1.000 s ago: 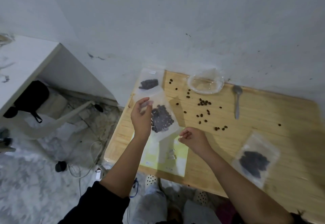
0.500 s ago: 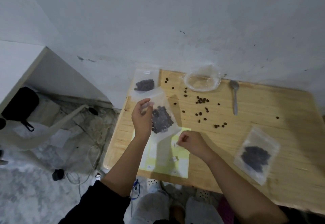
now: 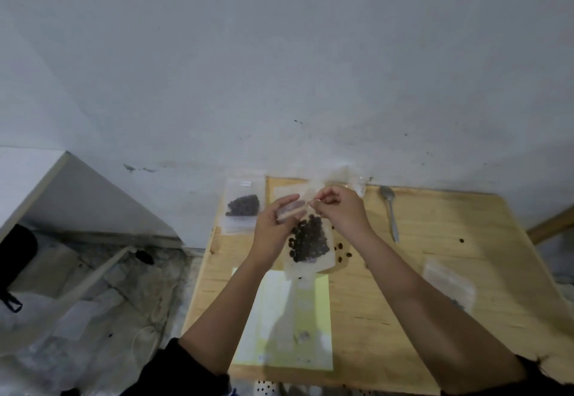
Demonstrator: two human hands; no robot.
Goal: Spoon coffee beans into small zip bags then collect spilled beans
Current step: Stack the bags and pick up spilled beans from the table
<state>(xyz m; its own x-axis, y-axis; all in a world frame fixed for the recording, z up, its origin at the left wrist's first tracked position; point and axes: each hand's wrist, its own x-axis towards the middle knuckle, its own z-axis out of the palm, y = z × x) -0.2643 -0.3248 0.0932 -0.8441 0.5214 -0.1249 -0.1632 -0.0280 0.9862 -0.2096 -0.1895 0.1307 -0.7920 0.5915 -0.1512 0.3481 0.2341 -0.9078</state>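
A small clear zip bag (image 3: 309, 242) half full of dark coffee beans hangs upright above the wooden table (image 3: 435, 256). My left hand (image 3: 275, 229) pinches its top edge on the left. My right hand (image 3: 340, 212) pinches the same edge on the right, the two hands almost touching. A second filled bag (image 3: 243, 206) lies at the table's far left corner. A third bag (image 3: 448, 284) lies at the right, partly hidden by my right forearm. Several loose beans (image 3: 341, 248) lie just right of the held bag. A metal spoon (image 3: 390, 212) lies beyond them.
A clear plastic bowl (image 3: 348, 178) sits against the wall, mostly hidden behind my hands. A pale yellow-green sheet (image 3: 285, 321) lies at the table's near edge. One stray bean (image 3: 462, 240) lies far right. Left of the table, the floor holds cables, a black bag and clutter.
My right hand rose from the table's near side to the top edge of the bag and now pinches it beside my left hand. The view tilted upward.
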